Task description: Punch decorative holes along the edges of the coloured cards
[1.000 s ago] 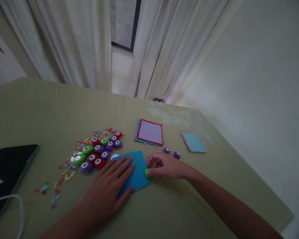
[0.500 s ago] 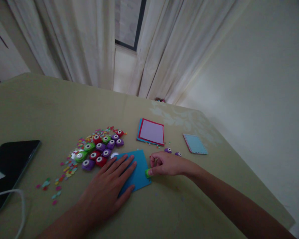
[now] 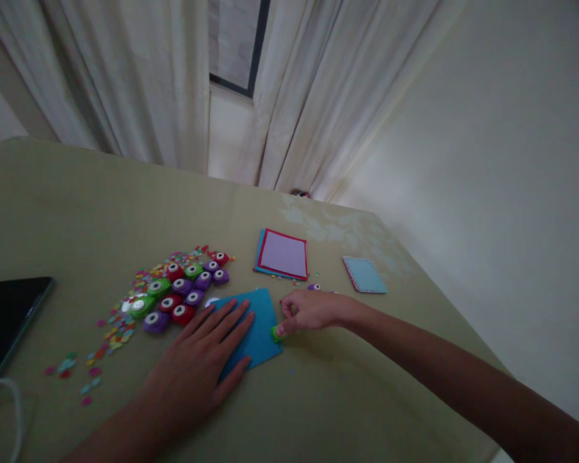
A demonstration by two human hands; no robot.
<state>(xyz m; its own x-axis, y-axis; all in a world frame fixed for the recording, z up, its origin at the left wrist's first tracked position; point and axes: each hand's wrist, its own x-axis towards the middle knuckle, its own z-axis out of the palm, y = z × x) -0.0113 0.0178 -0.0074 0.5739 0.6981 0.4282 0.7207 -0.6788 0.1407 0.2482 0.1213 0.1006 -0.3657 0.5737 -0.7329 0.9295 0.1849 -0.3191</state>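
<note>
My left hand [image 3: 197,366] lies flat with fingers spread on a blue paper square [image 3: 257,325] on the table. My right hand [image 3: 309,310] is closed on a small green punch [image 3: 276,334], which sits at the paper's right edge. To the left of the paper is a cluster of small red, green and purple punches [image 3: 181,289], with coloured paper bits [image 3: 110,328] scattered around them. A purple punch [image 3: 313,287] peeks out just behind my right hand.
A stack of paper squares with a lilac sheet on top [image 3: 282,254] lies behind the blue paper. A light blue card [image 3: 365,274] is at the right. A dark tablet [image 3: 7,318] and a white cable [image 3: 9,399] are at the left edge. Curtains hang behind the table [image 3: 101,199].
The view has shifted slightly, so everything sits a little further left. My right hand has closed tighter over the green punch at the paper's edge. The left hand stays flat on the paper.
</note>
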